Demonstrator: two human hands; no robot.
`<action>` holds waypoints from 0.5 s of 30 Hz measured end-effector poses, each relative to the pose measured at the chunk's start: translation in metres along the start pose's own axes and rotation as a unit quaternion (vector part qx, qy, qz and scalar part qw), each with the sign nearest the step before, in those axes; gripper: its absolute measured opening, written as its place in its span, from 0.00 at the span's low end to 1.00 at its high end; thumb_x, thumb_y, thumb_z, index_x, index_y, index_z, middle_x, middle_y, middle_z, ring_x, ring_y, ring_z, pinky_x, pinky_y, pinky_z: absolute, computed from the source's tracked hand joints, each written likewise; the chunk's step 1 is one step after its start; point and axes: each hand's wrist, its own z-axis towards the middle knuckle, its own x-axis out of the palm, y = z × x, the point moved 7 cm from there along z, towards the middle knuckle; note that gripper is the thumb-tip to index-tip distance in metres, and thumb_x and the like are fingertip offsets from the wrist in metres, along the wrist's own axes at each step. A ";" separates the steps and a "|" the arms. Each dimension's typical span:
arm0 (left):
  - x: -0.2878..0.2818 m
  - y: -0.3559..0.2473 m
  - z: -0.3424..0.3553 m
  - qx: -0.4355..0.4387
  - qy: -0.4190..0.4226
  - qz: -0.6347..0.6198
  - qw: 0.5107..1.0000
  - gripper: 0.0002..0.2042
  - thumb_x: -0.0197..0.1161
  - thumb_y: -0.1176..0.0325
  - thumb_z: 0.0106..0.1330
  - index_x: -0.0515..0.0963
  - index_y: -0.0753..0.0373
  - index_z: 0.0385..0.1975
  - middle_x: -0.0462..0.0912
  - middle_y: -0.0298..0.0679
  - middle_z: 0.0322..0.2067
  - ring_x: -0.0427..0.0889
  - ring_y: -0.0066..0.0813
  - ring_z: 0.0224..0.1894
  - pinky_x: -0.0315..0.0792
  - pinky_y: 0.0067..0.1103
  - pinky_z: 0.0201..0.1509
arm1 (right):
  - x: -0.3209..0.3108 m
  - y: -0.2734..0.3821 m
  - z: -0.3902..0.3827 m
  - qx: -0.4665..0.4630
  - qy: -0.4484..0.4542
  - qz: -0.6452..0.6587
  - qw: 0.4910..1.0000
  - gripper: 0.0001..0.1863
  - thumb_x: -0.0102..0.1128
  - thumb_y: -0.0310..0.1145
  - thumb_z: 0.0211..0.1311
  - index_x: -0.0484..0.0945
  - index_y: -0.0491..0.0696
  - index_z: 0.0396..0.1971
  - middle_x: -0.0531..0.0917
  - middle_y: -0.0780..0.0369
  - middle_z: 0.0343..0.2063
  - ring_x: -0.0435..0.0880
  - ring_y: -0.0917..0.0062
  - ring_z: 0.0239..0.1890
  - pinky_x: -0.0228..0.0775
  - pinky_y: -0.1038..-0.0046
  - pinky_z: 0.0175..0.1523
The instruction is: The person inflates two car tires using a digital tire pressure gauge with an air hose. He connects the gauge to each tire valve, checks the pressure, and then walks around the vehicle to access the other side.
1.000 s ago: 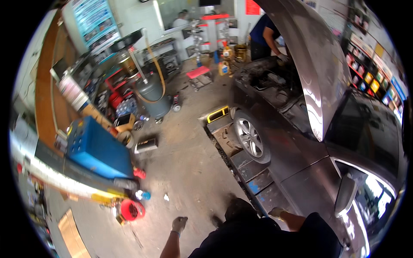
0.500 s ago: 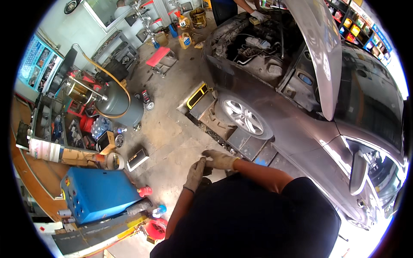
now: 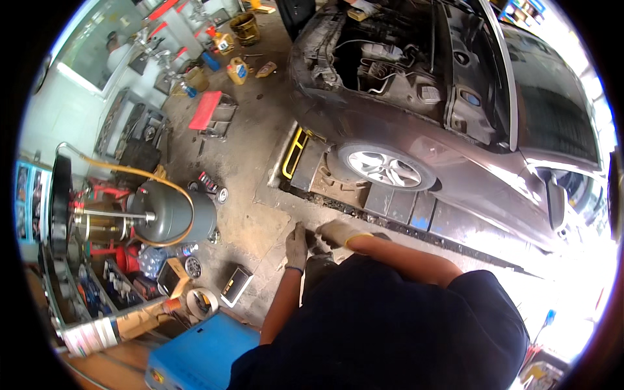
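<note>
Both my hands wear pale, soiled work gloves and hover in front of my body, above the concrete floor. My left hand (image 3: 296,247) points away from me with its fingers stretched out, and nothing shows in it. Just to its right, a small gap apart, is my right hand (image 3: 341,233), turned toward the left. Motion smears its fingers, so I cannot make out whether it holds anything. Beyond my hands stands a dark brownish-grey car (image 3: 468,195) with its hood raised, its engine bay (image 3: 383,68) uncovered and a silver-spoked front wheel (image 3: 388,170) facing me.
A grey tank with a hose (image 3: 175,211) stands at the left, near a black-and-white box (image 3: 236,286) on the floor. A blue cabinet (image 3: 201,354) is at lower left. A red-topped stool (image 3: 206,110) and oil jugs (image 3: 237,70) stand farther off. Another person's gloved hand (image 3: 364,8) reaches over the engine bay.
My hands, touching before, have come apart. My view has turned right, so the car appears more level and the tank and blue cabinet sit lower. The co-worker's hand shows nearer the top edge.
</note>
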 end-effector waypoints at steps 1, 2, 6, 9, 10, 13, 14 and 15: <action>0.009 -0.010 0.005 -0.009 0.012 -0.017 1.000 0.27 0.53 0.42 0.70 0.78 0.67 0.32 0.81 0.37 0.23 0.80 0.28 0.23 0.79 0.24 0.31 | -0.012 -0.008 0.003 0.025 -0.030 0.061 0.997 0.25 0.49 0.50 0.72 0.78 0.43 0.51 0.85 0.56 0.39 0.83 0.71 0.42 0.74 0.71 0.50; 0.013 -0.023 0.011 0.009 0.038 0.016 0.999 0.27 0.52 0.42 0.71 0.78 0.66 0.33 0.82 0.38 0.27 0.81 0.26 0.28 0.78 0.23 0.36 | -0.015 -0.008 -0.001 0.072 -0.078 0.318 0.942 0.20 0.50 0.44 0.72 0.79 0.44 0.49 0.85 0.59 0.37 0.83 0.74 0.40 0.75 0.73 0.48; 0.060 -0.025 0.043 0.040 0.095 0.096 0.990 0.28 0.45 0.43 0.74 0.82 0.64 0.42 0.85 0.46 0.33 0.83 0.40 0.34 0.75 0.32 0.37 | 0.014 -0.060 0.044 -0.069 -0.142 0.679 0.717 0.16 0.50 0.37 0.74 0.77 0.48 0.54 0.83 0.61 0.46 0.81 0.75 0.48 0.74 0.72 0.56; 0.086 -0.042 0.071 0.143 0.104 0.295 0.939 0.30 0.41 0.45 0.75 0.82 0.67 0.41 0.84 0.57 0.37 0.82 0.57 0.40 0.74 0.40 0.41 | 0.007 -0.082 0.069 -0.145 -0.122 0.720 0.667 0.17 0.45 0.38 0.75 0.74 0.49 0.57 0.80 0.62 0.53 0.77 0.74 0.55 0.69 0.72 0.62; 0.093 -0.058 0.072 0.155 0.112 0.344 0.919 0.30 0.39 0.45 0.75 0.82 0.68 0.41 0.82 0.59 0.37 0.80 0.61 0.42 0.73 0.42 0.42 | -0.001 -0.075 0.071 -0.117 -0.125 0.731 0.661 0.17 0.45 0.39 0.75 0.74 0.50 0.57 0.80 0.62 0.52 0.77 0.74 0.55 0.69 0.72 0.62; 0.113 -0.088 0.073 0.182 0.121 0.386 0.896 0.30 0.39 0.47 0.76 0.81 0.69 0.36 0.81 0.61 0.34 0.80 0.63 0.41 0.73 0.43 0.42 | -0.021 -0.051 0.070 -0.045 -0.128 0.750 0.647 0.17 0.45 0.40 0.75 0.76 0.51 0.55 0.82 0.62 0.49 0.78 0.72 0.52 0.69 0.72 0.61; 0.115 -0.091 0.080 0.185 0.124 0.401 0.889 0.30 0.39 0.48 0.76 0.81 0.69 0.36 0.81 0.61 0.33 0.80 0.63 0.41 0.73 0.44 0.41 | -0.026 -0.045 0.073 -0.031 -0.129 0.751 0.647 0.17 0.46 0.41 0.74 0.77 0.51 0.54 0.82 0.62 0.48 0.79 0.72 0.51 0.69 0.72 0.60; 0.118 -0.094 0.087 0.188 0.127 0.415 0.881 0.30 0.39 0.48 0.76 0.81 0.70 0.35 0.81 0.61 0.33 0.80 0.63 0.40 0.73 0.44 0.41 | -0.032 -0.039 0.074 -0.016 -0.129 0.751 0.647 0.16 0.47 0.42 0.73 0.77 0.51 0.53 0.83 0.63 0.47 0.79 0.72 0.50 0.69 0.71 0.60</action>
